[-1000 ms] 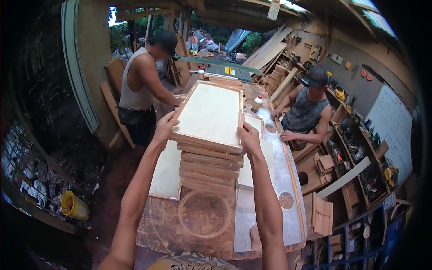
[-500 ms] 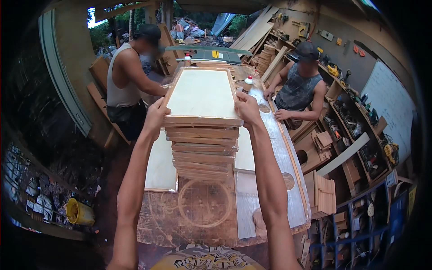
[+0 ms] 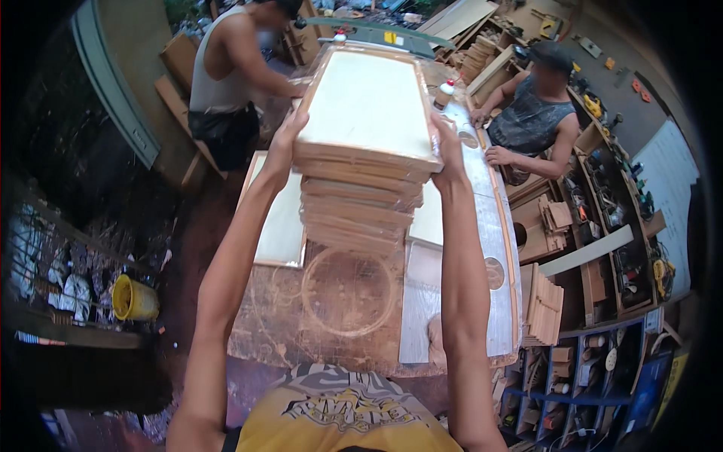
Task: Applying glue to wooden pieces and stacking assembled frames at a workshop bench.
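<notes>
A tall stack of wood-framed panels [image 3: 358, 200], partly wrapped in clear film, rises from the worktable. On top lies a panel [image 3: 365, 102] with a pale cream face and a raised wooden rim. My left hand [image 3: 289, 134] presses along its left side near the front corner. Against the opposite side, my right hand [image 3: 448, 143] holds the right edge. Both hands have their fingers partly hidden by the rim. Under the stack, pale panels show on the left [image 3: 280, 230] and right [image 3: 428, 218].
The brown worktable [image 3: 346, 290] bears a ring mark. A grey board [image 3: 501, 301] with round holes runs along its right side. Co-workers stand at left [image 3: 226, 75] and right [image 3: 531, 120]. A glue bottle [image 3: 444, 94] stands behind my right hand; tool shelves [image 3: 602, 203] line the right wall.
My view has tipped downward and shifted. Both hands have gone from clasping the top panel's near corners to lying flatter along its sides. The panel remains on the stack.
</notes>
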Motion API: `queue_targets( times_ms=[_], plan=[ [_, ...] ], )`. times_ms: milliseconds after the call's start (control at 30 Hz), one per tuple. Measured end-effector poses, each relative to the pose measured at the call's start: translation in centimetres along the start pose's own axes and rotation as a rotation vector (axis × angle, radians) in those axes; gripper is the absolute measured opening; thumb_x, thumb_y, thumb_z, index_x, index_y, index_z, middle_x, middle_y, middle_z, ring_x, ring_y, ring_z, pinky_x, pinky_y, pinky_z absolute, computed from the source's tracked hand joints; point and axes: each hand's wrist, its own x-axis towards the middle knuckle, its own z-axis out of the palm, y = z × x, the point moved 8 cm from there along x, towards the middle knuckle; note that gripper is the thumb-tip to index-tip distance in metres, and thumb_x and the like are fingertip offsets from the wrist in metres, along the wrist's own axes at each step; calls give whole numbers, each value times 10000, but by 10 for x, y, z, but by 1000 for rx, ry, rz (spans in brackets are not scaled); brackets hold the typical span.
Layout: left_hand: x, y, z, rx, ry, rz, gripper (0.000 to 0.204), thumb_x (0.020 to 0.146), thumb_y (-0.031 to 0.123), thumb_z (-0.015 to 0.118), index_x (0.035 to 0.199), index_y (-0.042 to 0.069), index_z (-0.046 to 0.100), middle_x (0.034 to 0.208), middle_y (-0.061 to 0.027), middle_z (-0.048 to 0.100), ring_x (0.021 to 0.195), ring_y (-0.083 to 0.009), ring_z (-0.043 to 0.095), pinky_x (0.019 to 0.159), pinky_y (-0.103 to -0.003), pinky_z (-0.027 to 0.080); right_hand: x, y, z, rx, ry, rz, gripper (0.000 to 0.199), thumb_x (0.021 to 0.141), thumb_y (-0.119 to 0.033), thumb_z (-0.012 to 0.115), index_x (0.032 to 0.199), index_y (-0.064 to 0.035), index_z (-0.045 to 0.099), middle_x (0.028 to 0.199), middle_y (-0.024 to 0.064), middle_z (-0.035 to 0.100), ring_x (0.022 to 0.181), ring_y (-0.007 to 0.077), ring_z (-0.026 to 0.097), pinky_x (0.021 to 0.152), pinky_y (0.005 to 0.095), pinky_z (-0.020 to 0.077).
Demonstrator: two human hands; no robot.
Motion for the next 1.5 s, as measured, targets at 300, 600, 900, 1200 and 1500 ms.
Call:
queue_targets(
  times_ms=[300,600,900,1200,1500],
  plan=[
    [-3,-2,-3,-122,-158,51,740,1009,558,252,1450,-32,323,1489,-138,372,1381,-214,323,1149,-360,193,18,11,-32,27,-105,-71,569,1016,-436,358,1321,28,483,1224,135,612,1117,218,584,996,352,424],
    [14,-65,-15,-146,139,-164,786,955,673,237,1444,72,369,1409,-107,481,1305,-239,440,1089,-394,319,-9,66,-40,2,108,1,745,971,-644,261,1398,-58,431,1370,148,493,1244,266,470,1030,423,397],
    [13,-28,12,-37,72,-124,864,936,711,133,1478,65,319,1447,-139,435,1358,-246,386,1106,-396,311,-17,25,-34,45,107,-162,725,977,-636,258,1381,-62,438,1325,132,516,1215,255,480,1027,393,381],
    [1,-40,-23,-54,151,-81,835,955,674,106,1467,56,338,1464,-143,398,1352,-234,377,1127,-353,297,-21,49,-35,128,96,-190,680,1001,-589,248,1404,-63,404,1321,108,515,1224,223,479,1040,359,374],
    [25,-53,-33,-158,70,-140,735,960,609,372,1430,44,376,1352,-171,496,1248,-224,505,1033,-336,411,11,55,-71,183,-51,-38,792,982,-610,271,1377,65,399,1263,163,572,1186,259,541,1011,379,424]
  ],
)
